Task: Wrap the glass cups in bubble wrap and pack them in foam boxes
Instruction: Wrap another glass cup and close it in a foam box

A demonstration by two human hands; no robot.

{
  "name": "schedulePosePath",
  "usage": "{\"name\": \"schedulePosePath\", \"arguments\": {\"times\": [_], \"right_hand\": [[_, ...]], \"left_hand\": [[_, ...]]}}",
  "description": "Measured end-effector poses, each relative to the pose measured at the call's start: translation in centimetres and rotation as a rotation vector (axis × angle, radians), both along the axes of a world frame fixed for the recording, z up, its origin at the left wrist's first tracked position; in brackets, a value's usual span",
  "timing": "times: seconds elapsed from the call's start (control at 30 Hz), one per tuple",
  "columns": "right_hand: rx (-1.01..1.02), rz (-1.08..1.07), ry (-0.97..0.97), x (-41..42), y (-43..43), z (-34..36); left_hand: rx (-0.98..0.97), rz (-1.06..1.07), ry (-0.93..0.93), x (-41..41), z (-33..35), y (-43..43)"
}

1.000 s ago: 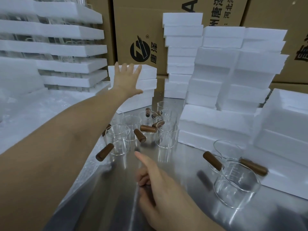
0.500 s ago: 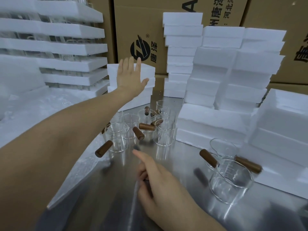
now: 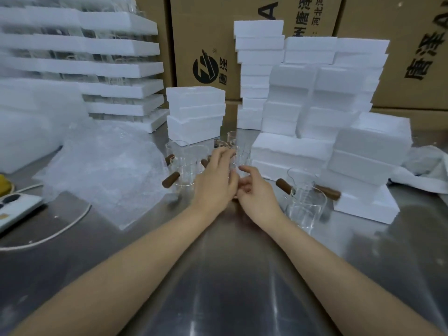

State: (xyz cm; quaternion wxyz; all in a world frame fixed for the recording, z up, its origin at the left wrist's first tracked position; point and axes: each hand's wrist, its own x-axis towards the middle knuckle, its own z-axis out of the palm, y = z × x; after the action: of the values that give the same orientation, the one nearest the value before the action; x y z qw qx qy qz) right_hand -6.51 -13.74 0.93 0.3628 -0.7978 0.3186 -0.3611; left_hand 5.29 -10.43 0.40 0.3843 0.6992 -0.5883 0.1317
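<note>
Forearms crossed the steel table [image 3: 218, 275] and met at its middle. My left hand [image 3: 215, 180] lay back-up, fingers bent forward into a cluster of glass cups [image 3: 184, 166]; whether it gripped one, I could not tell. My right hand [image 3: 257, 190] touched the left, forefinger out and the other fingers curled; any hold was hidden. Two more cups [image 3: 305, 204] with brown handles stood just right of it, beside the low foam boxes [image 3: 363, 166]. The bubble wrap [image 3: 104, 170] lay left of the cluster. Behind the cluster stood a short foam stack [image 3: 196, 112], and farthest back the cardboard cartons [image 3: 206, 32].
</note>
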Motion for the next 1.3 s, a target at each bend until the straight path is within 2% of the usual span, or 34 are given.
{"name": "schedulePosePath", "arguments": {"times": [0.13,0.2,0.37,0.53,0.67,0.77,0.87,0.93,1.03,1.13,1.3], "right_hand": [[0.030,-0.025,-0.011,-0.3,0.4,0.1],[0.007,-0.047,0.003,-0.4,0.4,0.1],[0.082,-0.134,-0.027,-0.4,-0.1,0.2],[0.038,-0.096,0.026,0.0,-0.4,-0.3],[0.089,-0.020,-0.158,-0.2,-0.2,-0.1],[0.130,0.030,-0.254,-0.7,-0.2,-0.1],[0.180,-0.009,-0.320,-0.8,-0.4,0.0],[0.214,-0.030,-0.362,-0.8,-0.6,-0.1],[0.224,0.034,-0.357,-0.9,-0.8,-0.3],[0.215,0.090,-0.351,-1.0,-1.1,-0.5],[0.253,0.175,-0.384,-1.1,-1.1,-0.4]], "left_hand": [[0.211,-0.008,-0.073,0.4,0.0,-1.0],[0.224,-0.055,-0.080,0.4,-0.2,-0.8],[0.082,-0.053,0.025,0.0,-0.6,0.4],[-0.026,-0.048,-0.127,-0.4,-0.5,1.7],[-0.090,-0.106,-0.259,-0.5,0.8,2.2],[-0.176,-0.185,-0.247,-0.6,1.1,2.3],[-0.257,-0.304,-0.081,-0.7,0.6,2.0],[-0.218,-0.345,0.222,-1.0,0.7,1.9],[-0.016,-0.449,0.653,-1.5,1.3,2.4],[0.035,-0.589,0.789,-1.5,1.3,2.5],[0.086,-0.622,0.918,-1.0,1.0,2.3]]}}
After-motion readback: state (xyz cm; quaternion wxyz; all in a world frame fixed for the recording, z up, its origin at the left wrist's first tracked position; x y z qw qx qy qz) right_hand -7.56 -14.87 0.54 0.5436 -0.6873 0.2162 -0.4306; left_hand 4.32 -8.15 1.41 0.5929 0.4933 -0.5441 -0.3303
